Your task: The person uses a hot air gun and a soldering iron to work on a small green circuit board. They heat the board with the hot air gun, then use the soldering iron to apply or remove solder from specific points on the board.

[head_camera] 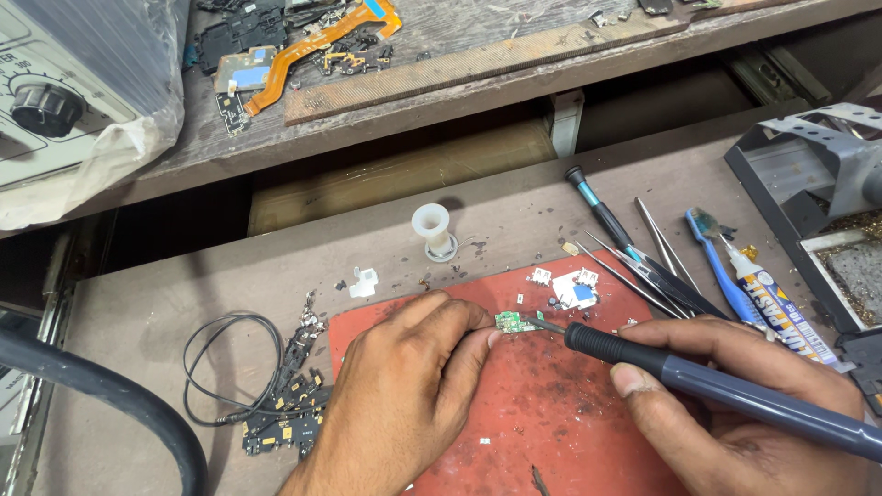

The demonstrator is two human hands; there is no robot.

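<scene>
head view: left hand [404, 386] pins circuit board [516, 321]; right hand [735, 413] grips soldering iron [717, 386]

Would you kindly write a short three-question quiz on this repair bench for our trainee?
1. True or false: the right hand holds a soldering iron.
2. What does the left hand pinch? A) a toothbrush B) a small green board C) a coiled cable
3. What colour is the mat under both hands?

Key:
1. True; its tip meets the small green board.
2. B; the toothbrush and the cable lie untouched.
3. Red.
</scene>
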